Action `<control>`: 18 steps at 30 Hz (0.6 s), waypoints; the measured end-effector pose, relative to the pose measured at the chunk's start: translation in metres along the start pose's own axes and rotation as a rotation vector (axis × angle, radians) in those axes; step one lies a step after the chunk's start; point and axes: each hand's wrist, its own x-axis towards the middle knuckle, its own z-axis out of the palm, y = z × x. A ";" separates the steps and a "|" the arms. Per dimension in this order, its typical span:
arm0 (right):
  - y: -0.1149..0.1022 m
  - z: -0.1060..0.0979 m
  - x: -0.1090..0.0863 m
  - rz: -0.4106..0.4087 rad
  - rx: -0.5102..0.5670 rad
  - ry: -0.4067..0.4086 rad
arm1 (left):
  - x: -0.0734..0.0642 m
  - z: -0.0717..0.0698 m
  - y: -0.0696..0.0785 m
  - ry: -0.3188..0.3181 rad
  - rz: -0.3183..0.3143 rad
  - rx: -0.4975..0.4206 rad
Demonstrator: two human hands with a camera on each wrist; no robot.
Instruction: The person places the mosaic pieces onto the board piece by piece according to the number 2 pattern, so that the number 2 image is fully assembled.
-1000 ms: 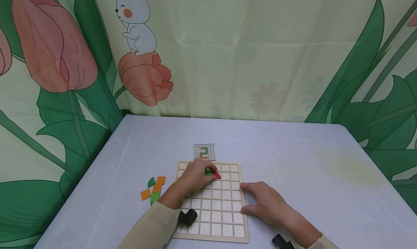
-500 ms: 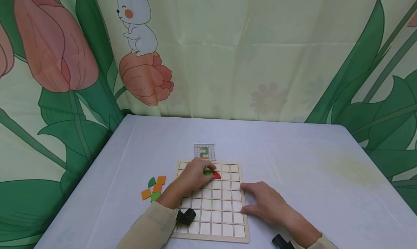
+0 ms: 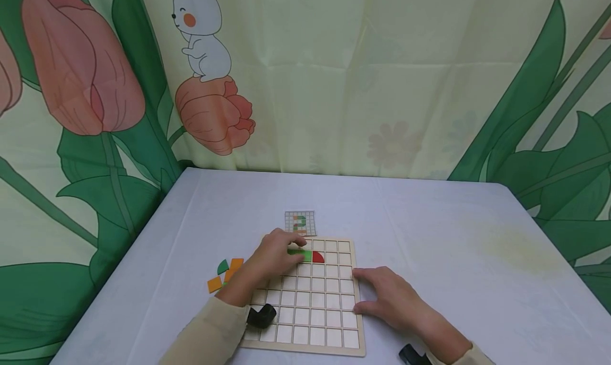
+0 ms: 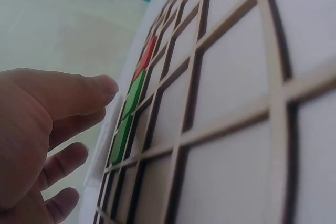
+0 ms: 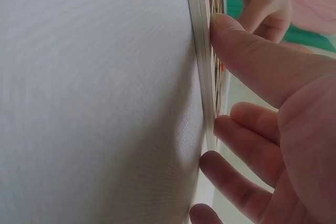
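A wooden grid board lies on the table. In one of its rows sit a red quarter-round tile and, left of it, two green square tiles. My left hand hovers over the board's upper left, beside the green tiles. In the left wrist view its thumb and fingers are relaxed and stand apart from the tiles, with nothing between them. My right hand rests its thumb and fingertips against the board's right edge, also visible in the right wrist view.
A small card with a coloured grid pattern lies just beyond the board. Left of it are loose tiles: a green quarter-round and several orange squares, partly hidden by the left arm. A printed curtain hangs behind the table.
My left hand has drawn back to the left from the red tile, uncovering more of the green tiles in the row. The right hand has stayed at the board's edge.
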 end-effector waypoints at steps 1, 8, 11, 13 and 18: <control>0.000 0.000 0.000 0.002 0.001 -0.001 | -0.001 -0.002 -0.001 0.006 -0.005 0.001; 0.000 0.000 0.000 0.008 0.001 -0.003 | -0.012 -0.014 -0.011 0.031 -0.070 0.001; 0.000 0.000 0.000 0.011 -0.004 -0.002 | -0.016 -0.017 -0.017 0.036 -0.096 0.007; 0.001 0.000 0.000 0.016 -0.006 -0.003 | -0.019 -0.019 -0.022 0.040 -0.115 0.005; 0.001 0.001 0.000 0.017 0.000 -0.005 | -0.030 -0.026 -0.032 0.045 -0.162 -0.002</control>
